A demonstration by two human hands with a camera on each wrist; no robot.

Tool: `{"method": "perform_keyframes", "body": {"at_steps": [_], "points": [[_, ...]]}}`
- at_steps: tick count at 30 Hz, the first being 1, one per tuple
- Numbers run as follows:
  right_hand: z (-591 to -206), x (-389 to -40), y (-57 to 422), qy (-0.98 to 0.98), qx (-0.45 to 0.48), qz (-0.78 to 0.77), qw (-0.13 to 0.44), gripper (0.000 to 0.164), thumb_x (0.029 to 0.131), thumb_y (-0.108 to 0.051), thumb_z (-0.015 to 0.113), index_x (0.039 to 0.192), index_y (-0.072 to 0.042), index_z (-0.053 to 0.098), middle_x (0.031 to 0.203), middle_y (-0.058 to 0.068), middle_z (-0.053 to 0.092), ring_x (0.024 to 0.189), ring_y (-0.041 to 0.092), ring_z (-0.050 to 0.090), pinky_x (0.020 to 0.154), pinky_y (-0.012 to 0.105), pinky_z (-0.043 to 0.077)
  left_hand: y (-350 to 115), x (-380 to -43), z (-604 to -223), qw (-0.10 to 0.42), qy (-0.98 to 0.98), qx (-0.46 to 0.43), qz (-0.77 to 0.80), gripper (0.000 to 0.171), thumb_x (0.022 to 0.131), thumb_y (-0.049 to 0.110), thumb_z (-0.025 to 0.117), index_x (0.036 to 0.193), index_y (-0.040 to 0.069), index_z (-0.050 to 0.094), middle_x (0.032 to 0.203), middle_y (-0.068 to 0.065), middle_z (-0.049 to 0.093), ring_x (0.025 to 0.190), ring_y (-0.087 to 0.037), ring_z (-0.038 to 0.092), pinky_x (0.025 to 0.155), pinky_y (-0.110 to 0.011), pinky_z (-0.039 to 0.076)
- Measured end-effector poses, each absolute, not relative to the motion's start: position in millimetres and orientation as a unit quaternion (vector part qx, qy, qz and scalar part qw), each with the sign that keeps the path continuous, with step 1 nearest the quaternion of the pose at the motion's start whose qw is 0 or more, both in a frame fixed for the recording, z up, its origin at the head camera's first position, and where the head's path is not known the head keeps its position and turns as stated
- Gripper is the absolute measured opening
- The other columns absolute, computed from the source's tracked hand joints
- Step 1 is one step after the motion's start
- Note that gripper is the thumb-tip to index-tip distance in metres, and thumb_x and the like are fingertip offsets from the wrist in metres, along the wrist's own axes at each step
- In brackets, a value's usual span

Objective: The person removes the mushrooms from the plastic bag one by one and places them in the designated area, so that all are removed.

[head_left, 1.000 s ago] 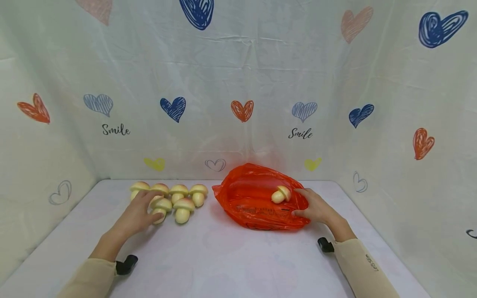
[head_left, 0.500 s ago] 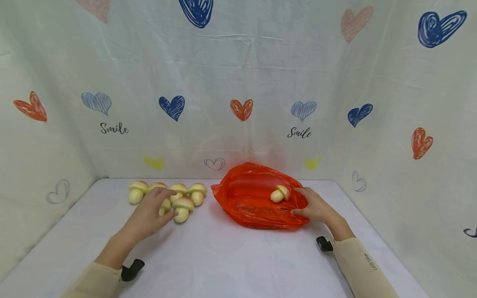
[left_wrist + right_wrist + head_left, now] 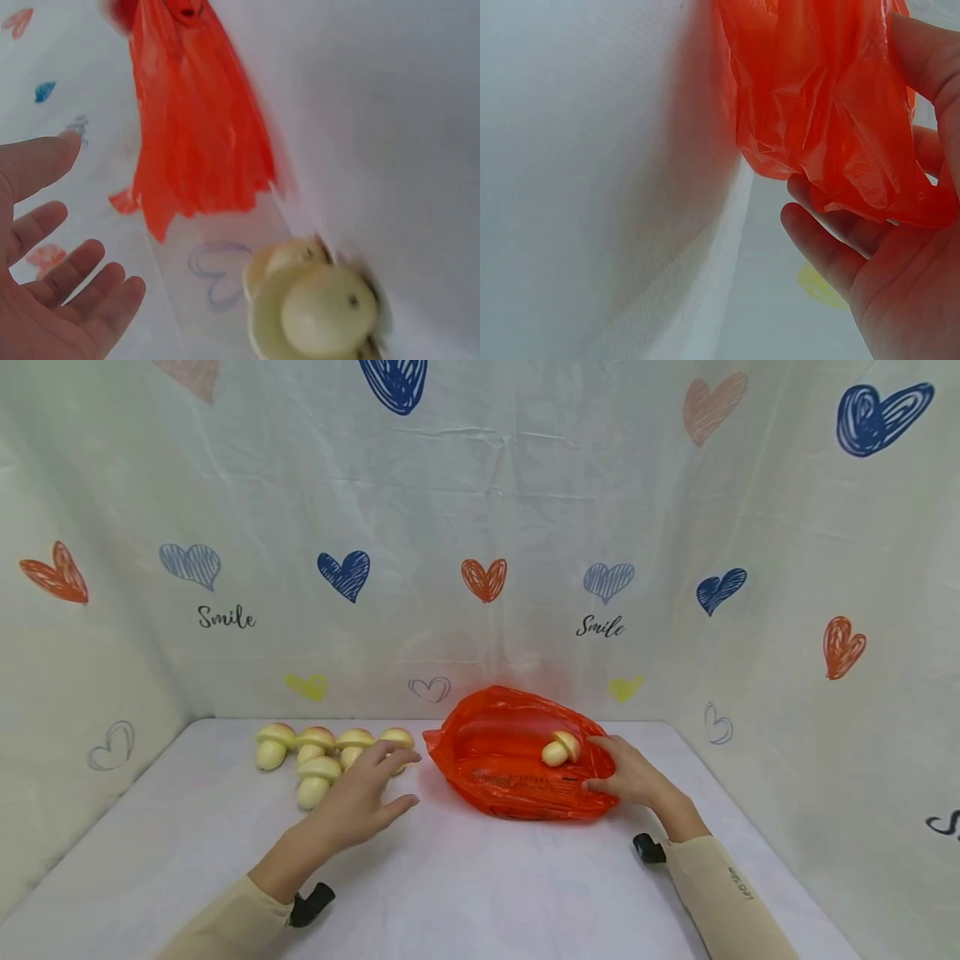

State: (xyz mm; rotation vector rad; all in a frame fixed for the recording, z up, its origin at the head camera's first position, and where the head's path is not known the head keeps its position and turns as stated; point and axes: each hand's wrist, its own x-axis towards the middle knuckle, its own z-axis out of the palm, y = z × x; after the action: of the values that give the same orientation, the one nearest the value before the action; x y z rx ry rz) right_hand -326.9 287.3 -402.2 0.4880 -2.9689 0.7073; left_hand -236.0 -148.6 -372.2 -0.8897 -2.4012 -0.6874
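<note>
My left hand (image 3: 352,806) reaches over the right part of a group of smooth, plump mushrooms (image 3: 318,768) with pale stems and yellowish, red-tinged caps. Its fingers are spread and hold nothing. In the left wrist view, some mushrooms (image 3: 330,307) lie below and to the side of that hand. Part of the group is hidden behind it. On the right, my right hand (image 3: 636,774) holds the side of a red plastic bag (image 3: 502,797), whose mouth gapes towards me. One mushroom (image 3: 562,747) lies inside the bag, close to the right fingertips. Red film (image 3: 840,112) runs between thumb and fingers in the right wrist view.
Everything stands on a white-covered table (image 3: 480,885). Behind it hangs a pale curtain (image 3: 420,510) printed with hearts, which also closes in both sides. A black camera (image 3: 311,906) sits at the left wrist, another black camera (image 3: 648,849) at the right.
My left hand has moved to the right across the mushrooms, uncovering those on the left and covering the front right one. The right hand, the bag and the mushroom inside look unchanged.
</note>
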Motion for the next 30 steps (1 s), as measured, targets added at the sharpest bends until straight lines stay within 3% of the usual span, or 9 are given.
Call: {"method": "perform_keyframes", "body": {"at_steps": [13, 30], "points": [[-402, -327, 286, -0.957, 0.166, 0.235, 0.028, 0.081, 0.076, -0.037, 0.079, 0.141, -0.005, 0.042, 0.139, 0.023, 0.041, 0.127, 0.042, 0.038, 0.1, 0.061, 0.034, -82, -251, -374, 0.231, -0.84, -0.401, -0.283, 0.043, 0.081, 0.017, 0.076, 0.12, 0.015, 0.058, 0.117, 0.001, 0.05, 0.104, -0.013, 0.052, 0.084, -0.026, 0.05], [-400, -327, 287, -0.959, 0.157, 0.237, 0.02, 0.082, 0.076, -0.038, 0.079, 0.142, -0.008, 0.041, 0.142, 0.02, 0.039, 0.129, 0.041, 0.036, 0.099, 0.061, 0.036, -12, -294, -373, 0.103, -0.858, -0.402, -0.303, 0.047, 0.087, 0.023, 0.071, 0.129, 0.021, 0.052, 0.121, 0.002, 0.045, 0.108, -0.011, 0.048, 0.091, -0.024, 0.047]]}}
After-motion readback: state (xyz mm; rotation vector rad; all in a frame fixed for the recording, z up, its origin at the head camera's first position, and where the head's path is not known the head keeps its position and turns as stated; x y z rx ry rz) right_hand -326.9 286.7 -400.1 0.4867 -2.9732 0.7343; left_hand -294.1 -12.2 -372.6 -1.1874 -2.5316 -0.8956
